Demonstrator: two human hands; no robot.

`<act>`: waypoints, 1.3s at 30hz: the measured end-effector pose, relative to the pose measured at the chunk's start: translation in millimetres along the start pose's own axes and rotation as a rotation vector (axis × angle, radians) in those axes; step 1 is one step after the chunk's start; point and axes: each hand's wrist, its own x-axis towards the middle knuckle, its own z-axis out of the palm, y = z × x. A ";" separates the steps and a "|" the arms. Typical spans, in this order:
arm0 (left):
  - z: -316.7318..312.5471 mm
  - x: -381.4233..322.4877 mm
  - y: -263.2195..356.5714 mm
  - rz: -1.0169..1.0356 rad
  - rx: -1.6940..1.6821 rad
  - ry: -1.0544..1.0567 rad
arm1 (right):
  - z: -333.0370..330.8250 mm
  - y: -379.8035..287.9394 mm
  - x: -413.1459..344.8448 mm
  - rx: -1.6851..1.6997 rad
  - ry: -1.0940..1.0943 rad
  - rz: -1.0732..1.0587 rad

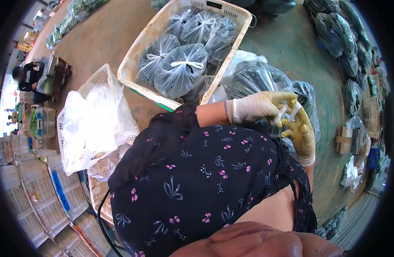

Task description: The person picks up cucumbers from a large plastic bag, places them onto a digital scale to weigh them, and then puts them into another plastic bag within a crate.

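Yellowed, thin gloves cover both my hands. My left hand (259, 106) reaches in from the left, its fingers pinching a twisted end of clear plastic bag (282, 114). Facing it, my right hand (301, 135) has curled fingers around another twisted plastic strip (294, 111). The body of the bag below is mostly hidden by my hands and my dark flowered top. Just beyond my left hand lies a clear plastic bag (258, 77) with dark contents. Farther left, a dirty white plastic crate (132, 69) holds several bags (181, 70) tied with white knots.
A white basket (129, 120) with a stack of clear plastic bags (94, 125) stands at left. Empty crates (33, 180) line the lower left. Filled bags (336, 35) pile along the right. A person (30, 77) sits at far left beside dark crates.
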 end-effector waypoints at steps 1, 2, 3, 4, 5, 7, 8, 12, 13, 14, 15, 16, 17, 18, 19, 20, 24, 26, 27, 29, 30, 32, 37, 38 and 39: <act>4.8 -0.1 1.4 -0.026 0.061 -0.010 | -2.0 0.9 2.2 -0.003 -0.004 0.012; 11.8 3.7 4.3 0.031 0.055 0.000 | -4.6 2.7 4.3 -0.023 0.038 0.019; 13.4 4.5 1.9 0.037 0.049 0.008 | -5.0 3.1 6.4 -0.043 0.078 0.023; 15.1 4.8 -0.7 0.064 0.039 -0.005 | 4.1 1.5 7.3 -0.038 0.123 0.007; 16.6 4.0 -3.0 0.090 0.029 -0.017 | 0.3 3.4 5.5 -0.041 0.118 0.017; 20.3 1.2 -1.7 0.262 0.534 0.067 | -5.9 3.7 4.4 -0.317 0.105 0.039; 19.1 3.4 0.6 0.307 0.618 0.064 | -1.1 2.3 4.1 -0.333 0.122 0.044; 7.9 16.6 12.4 0.458 1.250 0.174 | -14.1 -0.4 -1.3 -0.397 0.143 0.239; -0.8 19.9 9.9 0.526 1.349 0.264 | -22.9 -1.5 -7.8 -0.399 0.132 0.238; -13.8 20.3 11.3 0.482 1.262 0.349 | -40.9 -3.6 -18.1 -0.566 0.058 0.296; -23.5 21.7 11.0 0.435 1.168 0.418 | -45.9 -5.7 -25.6 -0.729 -0.004 0.354; -26.5 20.8 5.4 0.493 1.140 0.477 | -43.8 -2.3 -31.9 -0.739 0.001 0.288; -27.1 21.8 -0.1 0.493 1.141 0.478 | -37.2 1.0 -35.1 -0.749 0.005 0.223; -22.9 21.3 -2.6 0.453 1.076 0.506 | -28.1 -2.4 -36.2 -0.607 0.079 0.248; -20.7 21.7 -3.7 0.414 1.010 0.534 | -28.8 -3.4 -34.6 -0.607 0.082 0.247; -21.4 24.3 -3.4 0.414 1.010 0.530 | -30.5 -4.8 -30.6 -0.593 0.142 0.271; -37.6 45.3 2.5 0.257 1.155 0.699 | -7.6 -16.6 -9.1 -1.524 -0.201 -0.323; -58.8 54.6 -5.7 0.256 1.207 0.679 | 1.3 -24.7 -4.5 -1.622 -0.304 -0.397; -57.8 52.0 -1.2 0.256 1.241 0.660 | 0.7 -24.3 -4.1 -1.552 -0.299 -0.423; -56.4 44.6 11.0 0.217 1.259 0.565 | -6.5 -22.7 -2.5 -1.478 -0.299 -0.464; -48.1 38.6 20.2 0.178 1.249 0.454 | -14.0 -23.3 -5.5 -1.302 -0.122 -0.283; -35.9 33.2 27.3 0.250 1.183 0.379 | -23.7 -25.9 -2.1 -1.063 0.165 -0.135; -10.1 31.8 37.5 0.340 0.941 0.132 | -15.4 -29.0 31.5 -0.964 0.269 -0.099; -9.8 32.8 37.6 0.351 0.972 0.138 | -7.8 -24.9 35.4 -0.932 0.193 0.000; -11.7 30.8 39.5 0.351 0.983 0.153 | 11.7 -24.4 39.9 -1.183 0.150 -0.115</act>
